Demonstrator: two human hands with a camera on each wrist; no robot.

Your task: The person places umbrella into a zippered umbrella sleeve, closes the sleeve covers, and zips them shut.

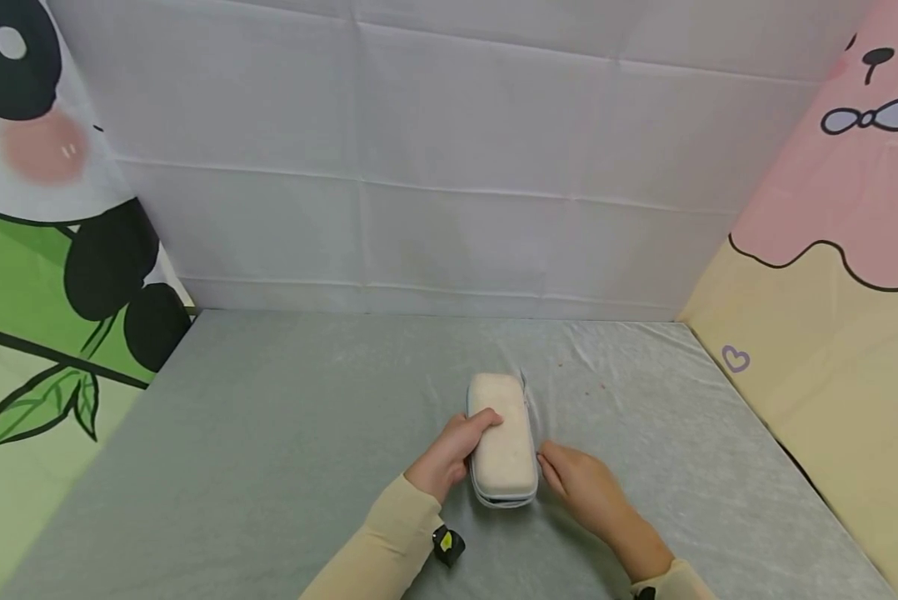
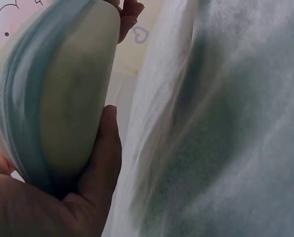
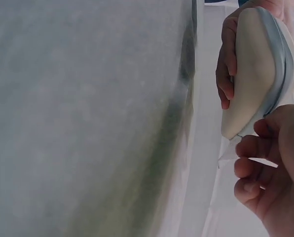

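A cream zippered case, oblong with rounded ends and a grey-blue zipper band, is held up over the grey cloth. My left hand grips its left side, the thumb on the top face. In the left wrist view, the fingers wrap round the case. At the right edge is my right hand, thumb and forefinger pinching at the zipper line; the zipper pull is mostly hidden by them. The right wrist view shows the zipper band running down to these fingertips, with the other fingers curled. A thin clear strip hangs by the case's end.
Grey velvety cloth covers the table. A pale creased sheet stands behind it. Printed cartoon panels flank both sides, a panda one on the left and a pink-and-yellow one on the right. A black wrist device is by the left sleeve.
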